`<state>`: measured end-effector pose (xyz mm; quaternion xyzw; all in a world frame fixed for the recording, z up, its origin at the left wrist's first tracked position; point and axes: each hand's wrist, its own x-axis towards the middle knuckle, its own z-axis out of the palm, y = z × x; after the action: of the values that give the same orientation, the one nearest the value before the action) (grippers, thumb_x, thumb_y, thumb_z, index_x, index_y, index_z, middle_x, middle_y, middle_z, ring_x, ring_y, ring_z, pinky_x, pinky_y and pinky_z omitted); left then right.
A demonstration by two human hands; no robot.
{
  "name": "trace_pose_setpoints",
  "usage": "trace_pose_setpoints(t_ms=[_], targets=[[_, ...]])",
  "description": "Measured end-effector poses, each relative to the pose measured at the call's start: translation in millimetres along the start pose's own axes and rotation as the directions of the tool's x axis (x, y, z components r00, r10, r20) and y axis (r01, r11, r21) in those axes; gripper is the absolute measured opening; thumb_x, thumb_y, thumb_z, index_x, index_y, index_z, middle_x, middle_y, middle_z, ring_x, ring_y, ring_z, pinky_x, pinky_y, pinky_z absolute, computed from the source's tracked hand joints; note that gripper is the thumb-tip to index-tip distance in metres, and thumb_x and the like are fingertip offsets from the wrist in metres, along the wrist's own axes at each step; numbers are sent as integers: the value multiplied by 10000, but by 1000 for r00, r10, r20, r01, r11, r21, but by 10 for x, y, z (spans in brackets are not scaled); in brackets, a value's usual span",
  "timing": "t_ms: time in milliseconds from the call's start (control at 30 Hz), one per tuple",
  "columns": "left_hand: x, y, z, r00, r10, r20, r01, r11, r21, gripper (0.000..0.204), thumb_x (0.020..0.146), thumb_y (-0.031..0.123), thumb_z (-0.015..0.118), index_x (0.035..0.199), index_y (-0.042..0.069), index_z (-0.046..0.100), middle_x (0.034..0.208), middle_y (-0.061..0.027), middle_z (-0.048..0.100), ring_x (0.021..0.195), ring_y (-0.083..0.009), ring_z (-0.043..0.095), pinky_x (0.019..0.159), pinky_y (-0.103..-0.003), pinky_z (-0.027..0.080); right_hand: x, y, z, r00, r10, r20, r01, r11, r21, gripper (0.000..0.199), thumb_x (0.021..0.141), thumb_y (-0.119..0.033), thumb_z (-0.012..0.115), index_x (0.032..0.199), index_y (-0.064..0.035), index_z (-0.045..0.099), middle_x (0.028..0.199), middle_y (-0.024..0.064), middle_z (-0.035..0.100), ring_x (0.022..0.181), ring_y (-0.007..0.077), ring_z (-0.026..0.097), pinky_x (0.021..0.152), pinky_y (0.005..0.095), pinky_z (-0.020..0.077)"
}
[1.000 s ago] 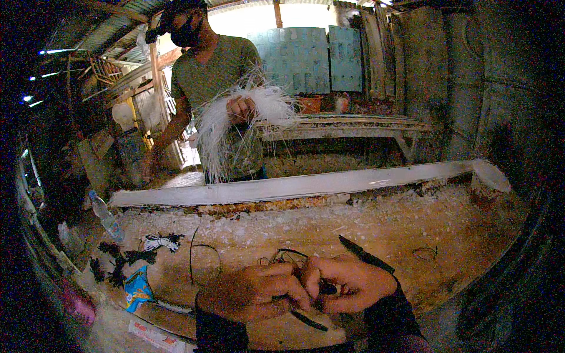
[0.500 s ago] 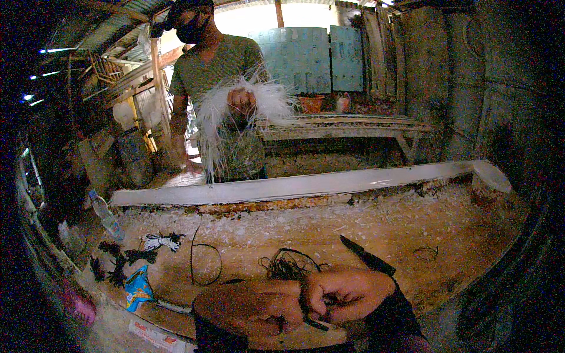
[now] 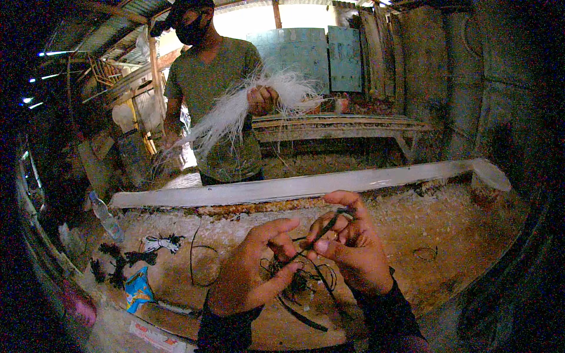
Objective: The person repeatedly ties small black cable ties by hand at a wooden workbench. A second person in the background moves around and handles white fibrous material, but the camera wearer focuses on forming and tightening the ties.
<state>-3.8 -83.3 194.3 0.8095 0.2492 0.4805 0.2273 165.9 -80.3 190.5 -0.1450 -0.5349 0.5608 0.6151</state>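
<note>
Thin black cord, pinched thumb-to-finger by left hand and right hand, probably handles light and pliant, best gripped beside its crossing.

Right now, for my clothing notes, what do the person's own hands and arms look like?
The left hand and right hand are gloveless. Long, near-black fabric sleeves end near the hands, without clear markings. The picture is too grainy to tell whether any ring is worn.
</note>
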Motion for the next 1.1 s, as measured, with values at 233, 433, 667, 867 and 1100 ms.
trace_pose_setpoints(t_ms=[233,433,667,867,1100], targets=[[-1,-47,-6,996,27,-91,-25,999,28,534,670,-72,586,1162,46,416,811,-49,495,747,-137,503,707,-251,432,6,-85,-31,1000,-3,-25,-3,972,-234,430,708,-13,641,1091,-11,447,829,90,575,710,145,565,684,253,460],[65,-187,-33,909,-301,-290,183,910,-372,464,670,-105,549,1102,36,459,834,-25,466,782,-105,482,697,-229,447,-28,-45,-23,994,-96,-53,71,933,-353,212,716,-40,634,917,-4,574,817,75,597,760,149,560,716,266,443],[129,-408,-122,908,-307,-285,229,934,-275,253,686,-71,568,918,27,539,802,-25,492,761,-92,488,585,-214,474,-131,-130,20,982,59,180,-1,951,-308,213,766,-165,596,898,0,627,840,107,628,840,218,577,867,365,378],[155,-443,-139,945,-195,-264,192,981,-38,100,693,-15,608,759,26,546,761,-16,510,710,-96,503,569,-218,454,-59,-178,-73,917,77,390,109,896,-431,203,711,-171,655,882,-63,662,799,45,646,824,193,590,951,444,269],[54,-228,-157,977,-166,-135,169,985,13,149,681,68,681,746,46,548,731,-36,511,696,-140,525,585,-268,454,-97,-154,-36,979,-163,119,197,647,-737,142,687,-72,668,823,-73,625,815,25,607,751,141,572,860,375,356]])
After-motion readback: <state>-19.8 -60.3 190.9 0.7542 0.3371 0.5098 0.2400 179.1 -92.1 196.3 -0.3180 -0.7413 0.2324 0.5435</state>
